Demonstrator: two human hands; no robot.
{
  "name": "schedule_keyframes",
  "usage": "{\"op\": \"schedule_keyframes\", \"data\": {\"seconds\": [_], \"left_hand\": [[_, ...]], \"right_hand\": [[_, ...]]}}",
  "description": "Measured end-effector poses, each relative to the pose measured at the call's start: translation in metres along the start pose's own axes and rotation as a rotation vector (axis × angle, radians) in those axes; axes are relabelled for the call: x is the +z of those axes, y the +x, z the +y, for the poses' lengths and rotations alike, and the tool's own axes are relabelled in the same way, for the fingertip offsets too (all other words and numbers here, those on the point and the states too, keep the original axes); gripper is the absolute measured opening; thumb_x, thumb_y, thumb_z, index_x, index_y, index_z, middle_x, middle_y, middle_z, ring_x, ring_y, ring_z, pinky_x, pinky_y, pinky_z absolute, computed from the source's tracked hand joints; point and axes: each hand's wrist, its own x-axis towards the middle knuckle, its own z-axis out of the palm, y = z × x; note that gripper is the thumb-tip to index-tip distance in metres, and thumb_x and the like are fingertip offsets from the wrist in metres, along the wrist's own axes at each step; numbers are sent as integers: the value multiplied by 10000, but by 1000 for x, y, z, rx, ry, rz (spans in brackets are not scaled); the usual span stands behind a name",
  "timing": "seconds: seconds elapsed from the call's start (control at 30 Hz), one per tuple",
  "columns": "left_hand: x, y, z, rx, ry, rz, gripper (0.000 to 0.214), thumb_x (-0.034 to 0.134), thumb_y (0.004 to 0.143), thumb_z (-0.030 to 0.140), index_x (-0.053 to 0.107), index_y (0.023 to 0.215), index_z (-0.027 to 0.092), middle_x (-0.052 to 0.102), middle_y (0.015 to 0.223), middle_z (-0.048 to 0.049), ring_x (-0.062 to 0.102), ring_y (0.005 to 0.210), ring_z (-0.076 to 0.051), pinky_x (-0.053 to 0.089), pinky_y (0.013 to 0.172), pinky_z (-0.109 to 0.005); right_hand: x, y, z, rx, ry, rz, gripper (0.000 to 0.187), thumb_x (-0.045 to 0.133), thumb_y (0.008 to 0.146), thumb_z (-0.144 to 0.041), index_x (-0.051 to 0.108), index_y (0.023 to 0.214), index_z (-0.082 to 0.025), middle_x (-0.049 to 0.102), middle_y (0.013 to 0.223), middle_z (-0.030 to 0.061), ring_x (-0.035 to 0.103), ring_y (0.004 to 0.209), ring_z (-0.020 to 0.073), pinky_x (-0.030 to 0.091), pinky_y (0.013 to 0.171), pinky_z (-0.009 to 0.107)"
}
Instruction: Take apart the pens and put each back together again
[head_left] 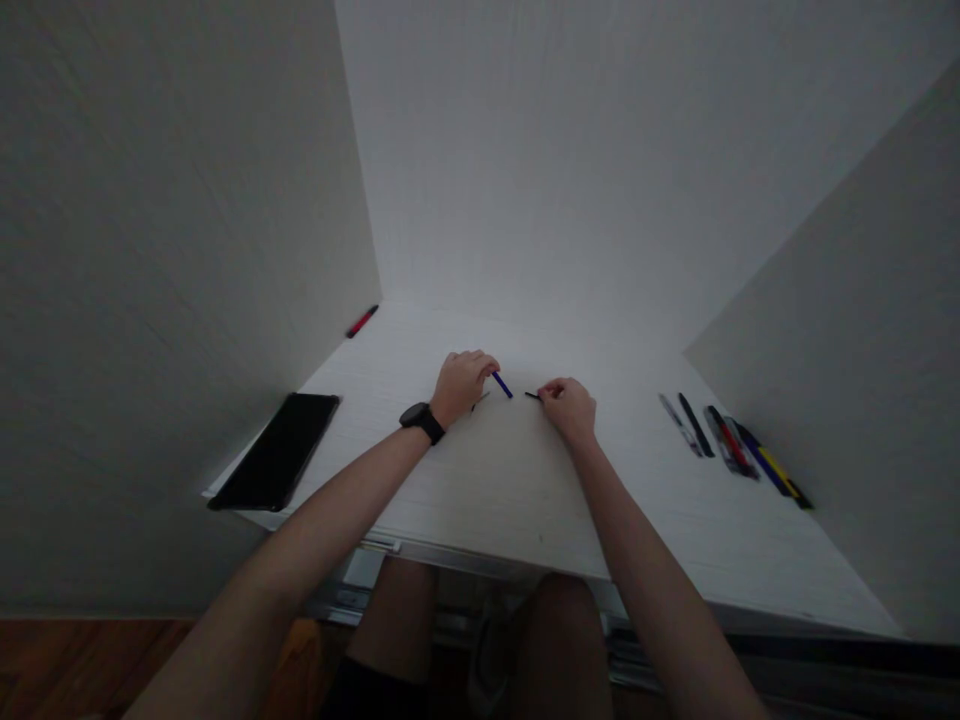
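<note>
White desk (480,480): left hand (461,387), grip closed on blue tube (502,385); right hand (568,410), grip closed on black piece (532,395).

A thin black piece (532,395) pokes out from under the right hand (568,410), its remainder hidden by the fingers. Just beside the left hand (461,387), a small grey sliver (480,401) is too small to name. Well right of the right hand, any markings on a row of pens (731,445) are too small to read, and a red stick (362,321) beyond the left hand is too small to identify.
</note>
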Motion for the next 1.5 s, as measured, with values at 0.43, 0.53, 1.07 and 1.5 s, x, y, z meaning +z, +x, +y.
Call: {"op": "schedule_keyframes", "data": {"seconds": [0.43,0.53,1.07,1.5], "left_hand": [[-1,-3,5,94,-207,2,192,554,963,339,703,1006,225,726,869,-18,631,805,-162,426,836,-319],[0,-2,6,137,-162,-169,197,562,957,335,694,1068,239,734,932,-20,639,858,-171,413,867,-330],[-4,-3,0,-234,-13,63,414,339,884,31,587,1151,227,714,1021,-46,611,1001,-223,370,880,-389],[-6,1,-11,-475,-14,177,336,348,920,90,556,1144,228,724,991,-44,644,972,-219,382,848,-383]], "right_hand": [[3,-9,-21,-103,882,-68,416,609,786,-602,620,882,-198,609,613,-14,534,559,139,424,592,274],[4,-4,-16,-42,826,23,367,610,773,-550,632,826,-187,621,652,7,555,597,147,431,596,276],[-1,-6,-14,-108,458,194,239,504,841,-359,639,794,-167,580,665,20,482,612,153,374,624,284],[-4,-14,-21,-422,236,83,109,485,890,-258,565,839,-204,621,815,73,542,787,203,414,755,317]]}}
